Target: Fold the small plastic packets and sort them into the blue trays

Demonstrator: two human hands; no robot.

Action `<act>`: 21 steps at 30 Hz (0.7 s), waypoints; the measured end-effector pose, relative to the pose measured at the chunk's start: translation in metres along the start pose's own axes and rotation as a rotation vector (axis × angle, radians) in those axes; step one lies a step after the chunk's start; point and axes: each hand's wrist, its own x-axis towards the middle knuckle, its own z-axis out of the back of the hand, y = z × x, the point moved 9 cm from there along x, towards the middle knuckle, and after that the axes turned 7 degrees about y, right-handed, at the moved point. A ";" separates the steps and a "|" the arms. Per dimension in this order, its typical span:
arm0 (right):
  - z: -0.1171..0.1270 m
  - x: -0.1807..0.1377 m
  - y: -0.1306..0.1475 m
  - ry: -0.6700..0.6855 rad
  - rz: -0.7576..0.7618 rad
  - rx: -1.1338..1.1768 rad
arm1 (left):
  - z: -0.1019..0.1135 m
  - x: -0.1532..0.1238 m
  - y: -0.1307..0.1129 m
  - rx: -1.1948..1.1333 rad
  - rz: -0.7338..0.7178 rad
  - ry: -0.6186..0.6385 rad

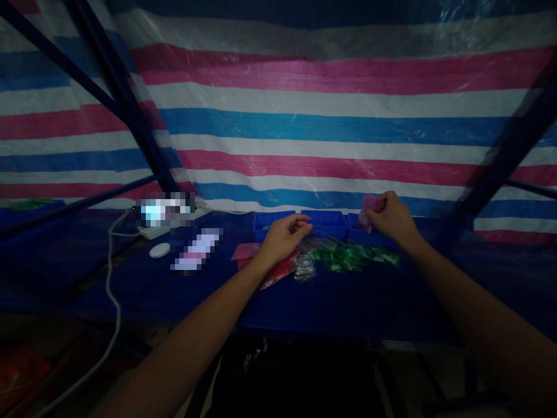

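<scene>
Two bare forearms reached out from where the person stood, and I watched from beside them. The left hand (285, 235) hung at about eleven o'clock over the blue table (130, 284), thumb pinched to fingertips; whether anything sat between them I could not tell in the dim light. Beneath it lay one red bag (278, 271) and, just beside that at its three o'clock, one clear packet (303, 266) of small shiny parts. The right hand (391, 219), at about one o'clock, was closed around one pink pouch (371, 204) held above the table. Between the hands, a loose heap of green packets (354, 255) was spread, too many and too dark to count, so by my reckoning most of the work remained. Behind it stood three blue trays (324, 220) in a row; I could hardly see inside them. Far off at ten o'clock lay one white round thing (159, 250), with one white cable (114, 302) trailing down, and the striped tarp (304, 128) hung behind all.
</scene>
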 end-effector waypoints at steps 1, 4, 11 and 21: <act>-0.006 0.000 -0.004 0.039 -0.036 0.036 | 0.000 0.000 0.000 0.003 0.000 0.003; -0.016 0.000 -0.007 0.119 -0.035 0.083 | -0.001 0.000 0.001 0.009 -0.001 0.013; -0.007 0.005 0.000 0.153 0.123 -0.151 | -0.002 0.000 0.001 0.025 0.001 0.029; -0.003 0.010 -0.010 0.126 0.132 -0.092 | -0.005 0.000 0.004 0.003 0.004 0.042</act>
